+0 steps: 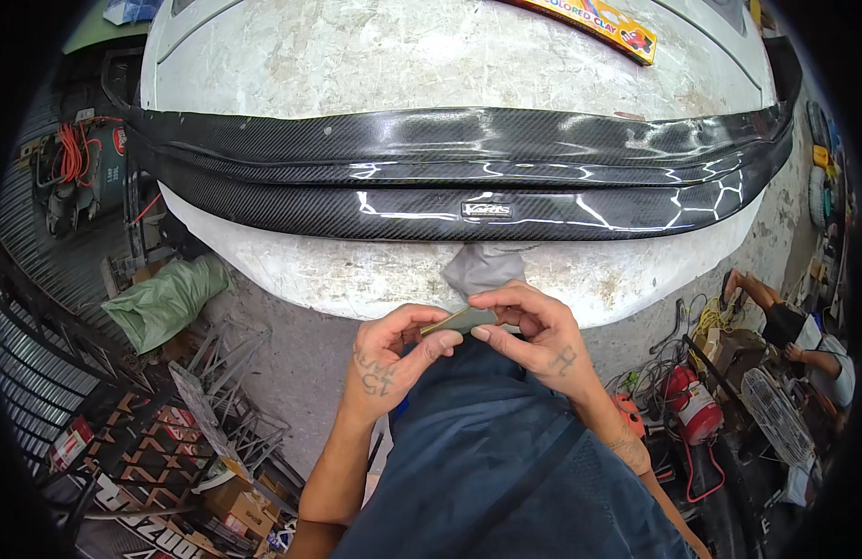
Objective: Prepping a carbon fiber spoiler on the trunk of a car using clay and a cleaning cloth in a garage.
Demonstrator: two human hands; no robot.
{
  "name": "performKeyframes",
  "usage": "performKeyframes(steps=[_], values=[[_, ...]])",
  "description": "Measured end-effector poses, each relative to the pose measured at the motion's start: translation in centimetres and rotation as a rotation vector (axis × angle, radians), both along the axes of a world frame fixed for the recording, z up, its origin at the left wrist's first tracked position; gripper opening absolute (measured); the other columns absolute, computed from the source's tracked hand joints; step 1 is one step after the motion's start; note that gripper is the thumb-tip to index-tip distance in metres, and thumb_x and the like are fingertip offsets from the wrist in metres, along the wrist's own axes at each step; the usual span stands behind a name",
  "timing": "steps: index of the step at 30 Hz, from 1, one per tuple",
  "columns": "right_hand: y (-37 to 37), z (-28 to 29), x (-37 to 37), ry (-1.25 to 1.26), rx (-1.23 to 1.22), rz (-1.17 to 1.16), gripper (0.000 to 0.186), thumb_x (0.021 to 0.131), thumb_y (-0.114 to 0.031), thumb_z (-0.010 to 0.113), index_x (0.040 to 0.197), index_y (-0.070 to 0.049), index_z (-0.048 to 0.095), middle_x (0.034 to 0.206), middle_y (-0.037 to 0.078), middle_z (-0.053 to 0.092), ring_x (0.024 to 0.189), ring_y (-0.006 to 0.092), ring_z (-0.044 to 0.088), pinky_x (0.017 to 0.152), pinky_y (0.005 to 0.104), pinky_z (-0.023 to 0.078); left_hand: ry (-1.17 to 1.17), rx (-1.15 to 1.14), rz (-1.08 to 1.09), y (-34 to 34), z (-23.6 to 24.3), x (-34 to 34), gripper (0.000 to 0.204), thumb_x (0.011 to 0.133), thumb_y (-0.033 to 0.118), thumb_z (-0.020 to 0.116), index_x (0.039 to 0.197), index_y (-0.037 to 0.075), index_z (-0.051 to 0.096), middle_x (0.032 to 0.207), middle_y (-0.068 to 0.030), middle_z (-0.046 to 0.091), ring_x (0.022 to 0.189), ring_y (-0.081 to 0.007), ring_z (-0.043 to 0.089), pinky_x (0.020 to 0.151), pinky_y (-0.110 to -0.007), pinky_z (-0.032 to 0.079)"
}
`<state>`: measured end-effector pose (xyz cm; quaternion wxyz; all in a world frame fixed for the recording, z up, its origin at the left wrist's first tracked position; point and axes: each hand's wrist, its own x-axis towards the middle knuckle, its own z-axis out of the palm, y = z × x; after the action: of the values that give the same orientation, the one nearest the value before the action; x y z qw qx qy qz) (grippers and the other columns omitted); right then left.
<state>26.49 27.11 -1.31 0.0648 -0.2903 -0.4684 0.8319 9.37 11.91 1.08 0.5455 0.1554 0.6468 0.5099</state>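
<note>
Both hands (468,340) pinch olive clay strip (459,321) below spoiler edge (449,219).

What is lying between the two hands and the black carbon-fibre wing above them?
In the head view, a grey crumpled cloth lies on the white sanded panel, between the hands and the black carbon-fibre wing.

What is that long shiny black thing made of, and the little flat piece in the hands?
The long black part looks like glossy carbon fibre: a fine woven pattern with mirror-like reflections. The small flat piece, pinched by the left hand and right hand, looks dull olive-grey, possibly sandpaper; hard to tell.
</note>
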Motion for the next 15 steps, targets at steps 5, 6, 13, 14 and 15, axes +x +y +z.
performKeyframes(steps=[5, 6, 13, 14, 15], values=[[-1.1, 0.6, -1.5, -0.058, -0.005, -0.076, 0.039, 0.096, -0.001, 0.078, 0.133, 0.001, 0.07, 0.114, 0.005, 0.069, 0.1, 0.0126, 0.067, 0.097, 0.0285, 0.057, -0.08, -0.036, 0.021, -0.9, -0.8, -1.2, 0.017, 0.099, 0.002, 0.076, 0.114, -0.006, 0.073, 0.102, -0.0112, 0.077, 0.088, -0.0133, 0.074, 0.076, -0.025, 0.059], [-1.2, 0.6, -1.6, -0.098, 0.05, -0.048, 0.038, 0.095, -0.001, 0.079, 0.132, 0.001, 0.071, 0.112, 0.005, 0.071, 0.098, 0.0125, 0.067, 0.096, 0.0288, 0.057, -0.077, 0.013, 0.009, -1.4, -1.4, -1.5, 0.017, 0.099, 0.002, 0.076, 0.113, -0.005, 0.072, 0.102, -0.0114, 0.077, 0.088, -0.0133, 0.074, 0.078, -0.025, 0.059], [-1.8, 1.9, -2.8, -0.181, 0.212, -0.047, 0.034, 0.093, -0.003, 0.081, 0.126, 0.002, 0.073, 0.102, 0.004, 0.073, 0.091, 0.0107, 0.068, 0.088, 0.0284, 0.058, -0.355, 0.021, 0.035, -1.7, -2.6, -3.9, 0.019, 0.098, 0.002, 0.077, 0.114, -0.004, 0.068, 0.102, -0.0125, 0.075, 0.09, -0.0146, 0.074, 0.079, -0.026, 0.06], [-1.9, 1.8, -2.7, -0.188, 0.214, -0.057, 0.034, 0.093, -0.003, 0.081, 0.126, 0.002, 0.073, 0.102, 0.004, 0.073, 0.091, 0.0107, 0.068, 0.088, 0.0284, 0.058, -0.362, 0.022, 0.025, -1.5, -2.6, -4.2, 0.019, 0.098, 0.002, 0.077, 0.114, -0.004, 0.068, 0.102, -0.0125, 0.075, 0.09, -0.0146, 0.074, 0.079, -0.026, 0.06], [-2.1, 1.5, -2.6, -0.184, 0.198, -0.056, 0.032, 0.094, -0.003, 0.081, 0.124, 0.002, 0.072, 0.102, 0.004, 0.073, 0.091, 0.0102, 0.068, 0.087, 0.028, 0.058, -0.362, 0.033, 0.036, -1.3, -2.4, -4.4, 0.02, 0.098, 0.001, 0.077, 0.114, -0.004, 0.068, 0.102, -0.0122, 0.075, 0.091, -0.0143, 0.073, 0.08, -0.026, 0.06]])
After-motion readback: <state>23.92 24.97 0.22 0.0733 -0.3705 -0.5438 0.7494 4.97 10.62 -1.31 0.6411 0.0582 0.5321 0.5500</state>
